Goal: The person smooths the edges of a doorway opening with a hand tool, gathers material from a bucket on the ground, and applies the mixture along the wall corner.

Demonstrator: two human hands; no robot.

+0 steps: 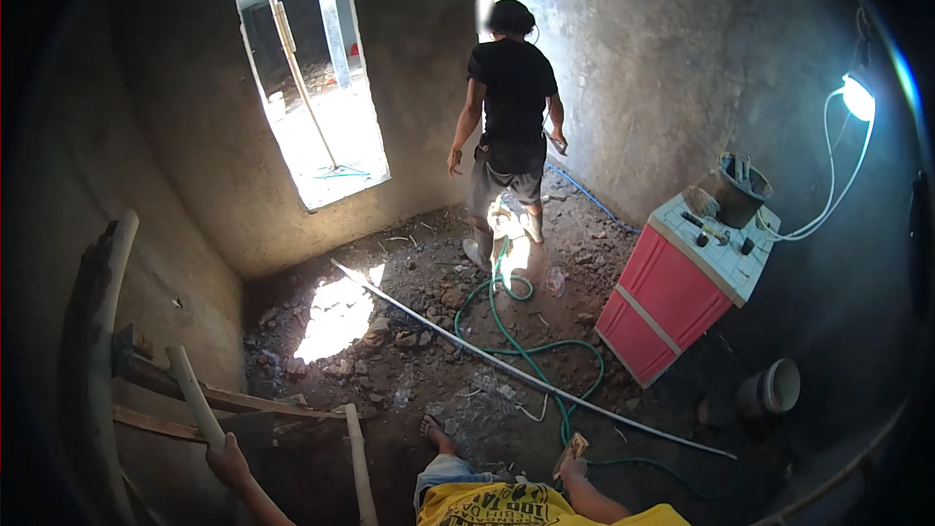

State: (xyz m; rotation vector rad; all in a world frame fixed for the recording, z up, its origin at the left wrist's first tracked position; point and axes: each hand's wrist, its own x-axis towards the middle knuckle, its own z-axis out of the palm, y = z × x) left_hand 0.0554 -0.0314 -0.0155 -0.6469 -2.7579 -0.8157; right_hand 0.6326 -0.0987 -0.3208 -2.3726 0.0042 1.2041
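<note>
- The wooden pole (195,394) sits in the left hand (229,461), its visible lower end inside the grip and the rest rising above the fist; the right hand (571,465) is well apart from it.
- The left hand is clamped around the pole; the left forearm (265,505) comes in from the lower edge and slants up and leftward, away from the body.
- The right hand holds a small tan piece (579,444) at the fingertips, too small to identify; the right forearm (596,504) runs up and leftward beside the yellow shirt (492,505), with the elbow bent.
- The two hands are far apart, one on each side of the body.
- The pole's long axis tilts: from the fist it points up and a little to the left, its cut end seen in front of a long wooden plank (258,399).
- A second pole (359,468) stands to the right of the left hand, nearly upright in the view and apart from the fingers.
- Beyond, a white pipe (487,360) and a green hose (531,362) cross the rubble floor (399,380), and a co-worker (511,88) in black stands facing away.
</note>
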